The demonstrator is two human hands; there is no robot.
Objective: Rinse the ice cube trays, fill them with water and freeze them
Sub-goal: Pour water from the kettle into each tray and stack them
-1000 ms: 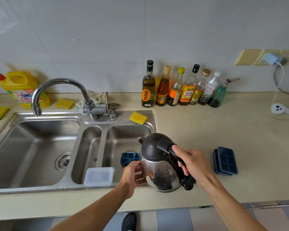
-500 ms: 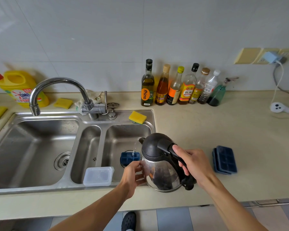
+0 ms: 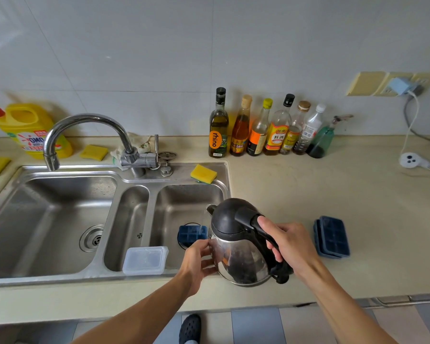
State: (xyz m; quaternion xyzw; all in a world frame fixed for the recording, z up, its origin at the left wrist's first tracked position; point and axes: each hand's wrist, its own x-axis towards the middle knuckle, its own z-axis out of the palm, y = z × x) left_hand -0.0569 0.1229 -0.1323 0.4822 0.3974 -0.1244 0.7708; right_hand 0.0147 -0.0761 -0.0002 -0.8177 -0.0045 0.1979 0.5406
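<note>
A steel kettle point(image 3: 236, 254) with a black lid is tilted over the right sink basin point(image 3: 184, 202), its spout toward a dark blue ice cube tray point(image 3: 192, 233) lying on the basin floor. A thin stream of water runs from the spout. My right hand point(image 3: 287, 244) grips the black handle. My left hand point(image 3: 199, 259) presses against the kettle's side. Two more blue ice cube trays point(image 3: 332, 237) lie stacked on the counter to the right.
A clear plastic lid point(image 3: 145, 259) rests on the sink's front divider. The faucet point(image 3: 85, 135) points over the left basin. Several bottles point(image 3: 261, 127) line the back wall. Yellow sponges point(image 3: 203, 173), a detergent jug point(image 3: 30, 130) and a corded plug point(image 3: 411, 160) sit around.
The kettle has tipped slightly further toward the basin and water has begun running from its spout onto the tray. Both hands keep their hold.
</note>
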